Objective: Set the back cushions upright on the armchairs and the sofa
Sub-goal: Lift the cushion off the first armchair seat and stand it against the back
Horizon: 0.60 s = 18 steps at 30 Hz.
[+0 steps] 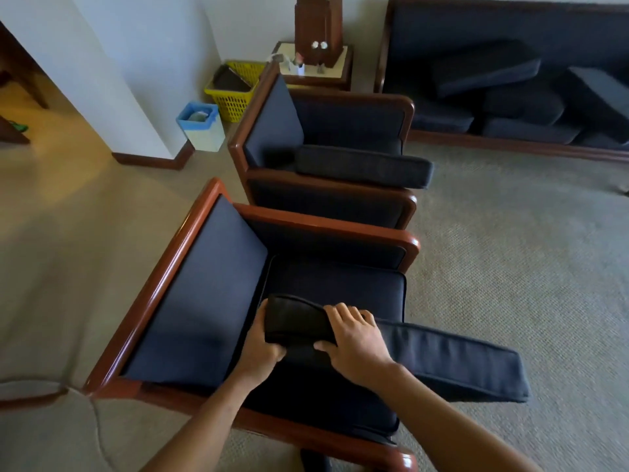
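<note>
A dark blue back cushion (442, 356) lies flat on the near armchair (163, 294), its far end sticking out past the seat's front edge. My left hand (263, 345) grips its near corner from below and my right hand (354, 338) grips the same end from above. That end is lifted a little off the seat. On the far armchair (269, 127) a second back cushion (364, 165) lies flat across the seat. On the sofa (510, 25) several back cushions (486, 68) lie toppled and piled on the seat.
A small wooden side table (343, 74) with a brown stand stands between the far armchair and the sofa. A yellow basket (235, 86) and a blue-rimmed bin (200, 126) sit by the white wall. Beige carpet (510, 240) spreads to the right of the chairs.
</note>
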{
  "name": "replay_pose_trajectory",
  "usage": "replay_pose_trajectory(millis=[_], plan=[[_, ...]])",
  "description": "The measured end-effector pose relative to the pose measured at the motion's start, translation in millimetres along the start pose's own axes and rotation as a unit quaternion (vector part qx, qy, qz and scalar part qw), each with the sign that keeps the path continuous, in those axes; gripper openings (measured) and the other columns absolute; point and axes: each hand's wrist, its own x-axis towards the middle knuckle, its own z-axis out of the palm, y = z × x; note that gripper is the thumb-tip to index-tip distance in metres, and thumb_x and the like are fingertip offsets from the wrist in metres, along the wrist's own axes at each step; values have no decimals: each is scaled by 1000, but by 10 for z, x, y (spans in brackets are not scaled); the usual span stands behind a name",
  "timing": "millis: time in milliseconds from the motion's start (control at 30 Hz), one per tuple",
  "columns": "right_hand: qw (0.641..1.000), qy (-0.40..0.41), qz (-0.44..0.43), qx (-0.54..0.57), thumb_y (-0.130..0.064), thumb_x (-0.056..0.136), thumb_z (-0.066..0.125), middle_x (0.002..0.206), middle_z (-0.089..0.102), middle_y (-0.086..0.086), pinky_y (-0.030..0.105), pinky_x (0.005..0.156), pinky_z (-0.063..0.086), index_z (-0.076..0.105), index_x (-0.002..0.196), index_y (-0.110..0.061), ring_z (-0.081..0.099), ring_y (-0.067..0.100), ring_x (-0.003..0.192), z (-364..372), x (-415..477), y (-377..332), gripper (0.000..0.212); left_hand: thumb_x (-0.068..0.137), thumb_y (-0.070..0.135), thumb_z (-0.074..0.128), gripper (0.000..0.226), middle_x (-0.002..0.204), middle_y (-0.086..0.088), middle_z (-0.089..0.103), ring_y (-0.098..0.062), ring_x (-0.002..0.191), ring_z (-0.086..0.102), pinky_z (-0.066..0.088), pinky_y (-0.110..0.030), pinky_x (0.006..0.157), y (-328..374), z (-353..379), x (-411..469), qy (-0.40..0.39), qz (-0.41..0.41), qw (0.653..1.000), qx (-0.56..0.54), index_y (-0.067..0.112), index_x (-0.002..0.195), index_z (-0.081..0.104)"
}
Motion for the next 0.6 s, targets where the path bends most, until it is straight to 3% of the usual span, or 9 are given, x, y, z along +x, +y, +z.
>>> replay_pose_trajectory(millis=[33,67,133,167,300,433,600], plan=[[1000,7,-2,-14,-60,99,54,147,54,0,46,117,32,43,154,-17,49,26,136,137,-3,-17,71,79,1,64,84,136,-12,63,-37,121,64,61,-34,83,-56,-18,26,-14,-35,999,-34,15,158,41],[999,19,-5,-29,-62,101,50,153,51,3,49,121,28,39,158,-15,46,28,141,245,-16,-8,75,78,13,66,90,144,-9,59,-29,127,62,56,-26,88,-93,-37,47,-26,-67,996,-60,18,162,35],[998,28,-1,-55,-69,103,37,164,42,9,55,126,22,32,164,-16,38,33,150,356,-90,89,81,82,38,75,89,149,8,56,-1,130,58,47,-15,99,-101,-10,73,-16,-96,991,-96,27,161,35],[998,23,3,-64,-73,103,30,169,34,11,56,127,18,28,166,-20,31,35,154,376,-152,171,83,85,50,78,85,146,14,56,5,129,57,44,-12,100,-101,16,92,11,-93,991,-96,29,158,40],[995,31,36,-87,-75,103,24,172,26,13,55,128,13,28,166,-29,24,36,158,341,-516,640,77,91,47,82,64,135,5,67,-15,125,64,52,-33,105,-269,21,218,101,-102,987,-75,27,146,57],[978,84,165,-100,-63,106,25,170,30,15,61,126,15,33,164,-28,23,38,157,243,-940,1118,68,76,57,88,58,118,13,77,-2,107,71,54,-24,91,-441,-80,271,84,-101,985,-109,40,127,68],[932,162,318,-68,-55,105,34,167,34,18,66,121,21,38,161,-27,25,41,155,171,-1313,1501,62,72,53,91,54,116,4,80,-18,108,76,58,-43,99,-584,-43,319,96,-98,978,-154,34,120,74]])
